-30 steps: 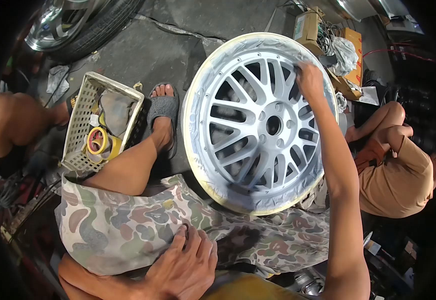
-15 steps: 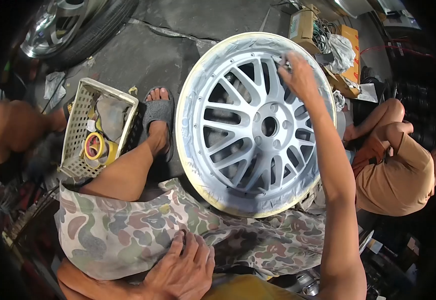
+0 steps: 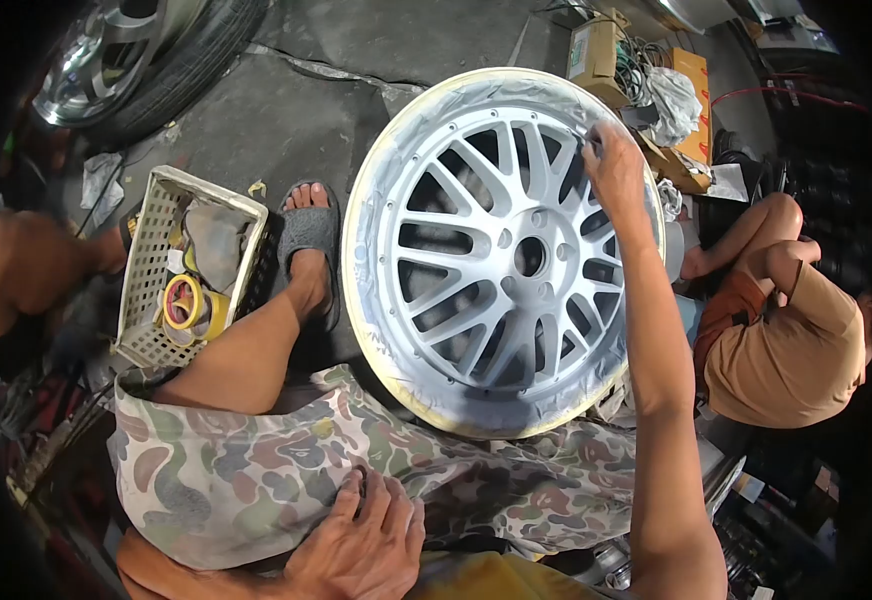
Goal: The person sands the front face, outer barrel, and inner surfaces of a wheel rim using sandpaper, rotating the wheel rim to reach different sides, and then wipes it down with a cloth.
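A silver-grey multi-spoke wheel rim (image 3: 528,215) leans in front of my knees, its outer lip covered with wrinkled masking (image 3: 381,330). My right hand (image 3: 616,180) is at the rim's upper right, by the ends of the spokes. Its fingers are pinched on a small dark grey piece (image 3: 592,143), mostly hidden, whose kind I cannot make out. On the camouflage shorts (image 3: 246,460) over my thigh lies my left hand (image 3: 366,535), fingers loosely spread and holding nothing.
Left of my sandalled foot (image 3: 308,240) stands a plastic basket (image 3: 141,260) with rolls of yellow tape (image 3: 191,305). A tyred wheel (image 3: 146,70) is at upper left. Boxes (image 3: 596,65) with cables stand at upper right. Another person (image 3: 781,340) sits at the right.
My right hand has shifted slightly right and down along the rim's upper right edge. The whole view has moved a little; my left hand stays on the thigh.
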### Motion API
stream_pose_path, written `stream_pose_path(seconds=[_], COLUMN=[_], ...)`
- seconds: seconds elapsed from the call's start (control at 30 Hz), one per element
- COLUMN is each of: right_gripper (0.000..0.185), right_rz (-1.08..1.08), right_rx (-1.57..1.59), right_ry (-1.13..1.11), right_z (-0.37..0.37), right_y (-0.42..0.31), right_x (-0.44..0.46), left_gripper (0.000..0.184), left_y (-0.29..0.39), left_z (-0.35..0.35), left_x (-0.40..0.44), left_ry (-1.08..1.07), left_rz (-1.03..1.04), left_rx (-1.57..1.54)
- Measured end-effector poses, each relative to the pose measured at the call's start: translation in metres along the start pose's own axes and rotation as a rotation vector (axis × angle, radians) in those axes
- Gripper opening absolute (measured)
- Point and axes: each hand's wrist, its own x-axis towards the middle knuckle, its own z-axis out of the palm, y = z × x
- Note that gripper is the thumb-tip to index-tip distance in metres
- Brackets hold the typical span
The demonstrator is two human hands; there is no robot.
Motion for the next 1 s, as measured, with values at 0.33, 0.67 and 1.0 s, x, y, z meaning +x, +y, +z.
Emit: stream_pose_path(seconds=[0.33,0.67,1.0], right_gripper=[0.029,0.024,0.017], right_rz=[-0.08,-0.317,0.235], right_rx=[0.102,0.142,-0.14], right_ry=[-0.056,-0.134,-0.106], right_z=[0.032,0.032,-0.017], right_y=[-0.045,-0.061,0.072], right_x=[0.035,0.048,-0.104], left_gripper=[0.05,0.05,0.049], left_y=[0.003,0.002,0.0], left_z=[-0.001,0.012,0.024], left_x=[-0.002,0.005,-0.003], left_ry=[-0.007,0.118,0.219], left_rz=[0.01,-0.028,0.008], left_rx=[0.004,0.07,0.065])
